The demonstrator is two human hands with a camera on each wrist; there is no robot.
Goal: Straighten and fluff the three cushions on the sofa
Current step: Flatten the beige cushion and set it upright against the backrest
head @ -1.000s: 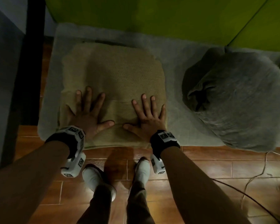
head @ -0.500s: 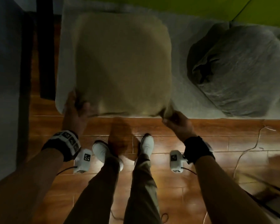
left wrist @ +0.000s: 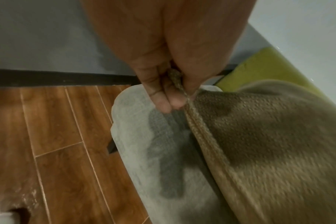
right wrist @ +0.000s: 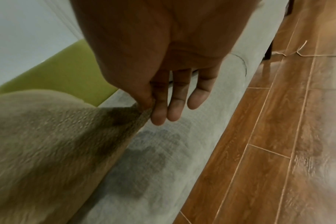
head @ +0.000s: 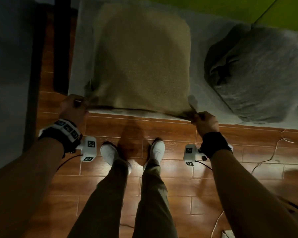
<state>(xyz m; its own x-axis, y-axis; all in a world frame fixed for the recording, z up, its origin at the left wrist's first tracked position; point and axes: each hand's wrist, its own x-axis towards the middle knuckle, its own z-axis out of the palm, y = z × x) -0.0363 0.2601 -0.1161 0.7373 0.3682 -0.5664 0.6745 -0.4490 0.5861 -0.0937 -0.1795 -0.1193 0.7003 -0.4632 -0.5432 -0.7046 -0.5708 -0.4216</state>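
Tan woven square cushion (head: 141, 60) lies on the grey fabric sofa seat (head: 205, 93), its near edge at the seat's front. If both pinched corners are pulled unevenly, it could slide off onto the floor. Left hand (head: 73, 107) pinches the left corner with curled fingers (left wrist: 159, 94); right hand (head: 205, 123) pinches the right corner between thumb and forefinger, the other fingers (right wrist: 175, 100) straight.

A square tan cushion (head: 143, 62) of nubby woven fabric is seen over the left end of the pale grey sofa seat (head: 203, 66), its two near corners drawn out taut past the seat's front edge. A crumpled grey cushion (head: 260, 74) is lying on the seat to its right, well apart.
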